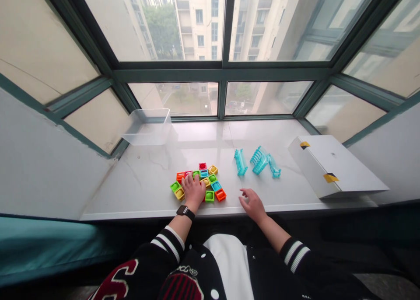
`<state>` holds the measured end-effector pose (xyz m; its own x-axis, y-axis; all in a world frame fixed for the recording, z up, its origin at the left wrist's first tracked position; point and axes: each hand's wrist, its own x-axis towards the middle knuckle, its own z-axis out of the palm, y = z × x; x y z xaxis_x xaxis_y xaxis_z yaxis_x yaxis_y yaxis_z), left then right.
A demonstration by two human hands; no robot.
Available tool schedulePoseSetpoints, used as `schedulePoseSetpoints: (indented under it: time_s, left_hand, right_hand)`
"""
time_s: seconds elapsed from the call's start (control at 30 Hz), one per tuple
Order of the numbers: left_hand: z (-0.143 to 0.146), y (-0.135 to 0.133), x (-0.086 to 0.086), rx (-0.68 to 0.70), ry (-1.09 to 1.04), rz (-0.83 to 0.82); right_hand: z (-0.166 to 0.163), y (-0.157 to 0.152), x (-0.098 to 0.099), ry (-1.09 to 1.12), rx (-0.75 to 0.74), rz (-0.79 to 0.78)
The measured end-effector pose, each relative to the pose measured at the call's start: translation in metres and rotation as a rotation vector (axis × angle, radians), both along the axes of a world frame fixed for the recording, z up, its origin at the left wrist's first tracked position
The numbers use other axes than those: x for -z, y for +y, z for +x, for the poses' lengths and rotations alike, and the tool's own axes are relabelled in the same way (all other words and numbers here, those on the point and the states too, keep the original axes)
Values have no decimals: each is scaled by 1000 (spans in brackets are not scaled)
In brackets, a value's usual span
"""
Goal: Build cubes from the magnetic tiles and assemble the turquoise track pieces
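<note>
A cluster of small colourful square blocks [210, 179] in red, orange, yellow, green and blue lies on the white window sill [147, 182]. My left hand [193, 190], with a black watch on the wrist, rests on the left part of this cluster, fingers spread over the blocks. My right hand [252, 202] hovers to the right of the cluster near the sill's front edge, fingers loosely apart and holding nothing. Three translucent turquoise track pieces [259, 161] lie further back on the right.
A clear plastic tub [148, 126] stands at the back left of the sill. A white cardboard box [331, 164] with yellow-black tape lies at the right. Window panes and dark green frames close off the back and sides.
</note>
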<state>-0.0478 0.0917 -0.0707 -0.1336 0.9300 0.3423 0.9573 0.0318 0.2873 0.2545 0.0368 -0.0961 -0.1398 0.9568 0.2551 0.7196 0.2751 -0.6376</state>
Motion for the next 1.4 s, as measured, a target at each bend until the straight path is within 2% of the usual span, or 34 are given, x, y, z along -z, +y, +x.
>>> schedulePoseSetpoints:
  time_s: [0.13,0.27,0.6,0.8,0.87,0.97,1.03,1.1,1.4]
  left_hand:
    - [13,-5,4,34,-30,7]
    - [20,-8,8,67,-51,0]
    - [32,-15,10,142,-89,-49]
    - [43,-17,-3,197,-89,-75]
    - [46,-18,-11,275,-42,-57]
    - [49,-19,-18,471,9,-62]
    - [50,-19,-17,599,21,-100]
    - [50,-19,-14,665,19,-133]
    - [51,-17,-11,645,-11,-128]
  right_hand:
    - [-43,1,-12,66,-172,-24]
    - [-61,6,-13,64,-178,-79]
    - [-46,4,-15,65,-146,-96]
    - [-40,3,-13,80,-158,-84]
    - [-39,3,-11,90,-163,-84]
    - [-38,3,-7,101,-166,-76]
    - [-38,3,-4,101,-165,-69]
    - [-36,4,-2,100,-165,-67]
    - [-26,4,-5,158,-96,-120]
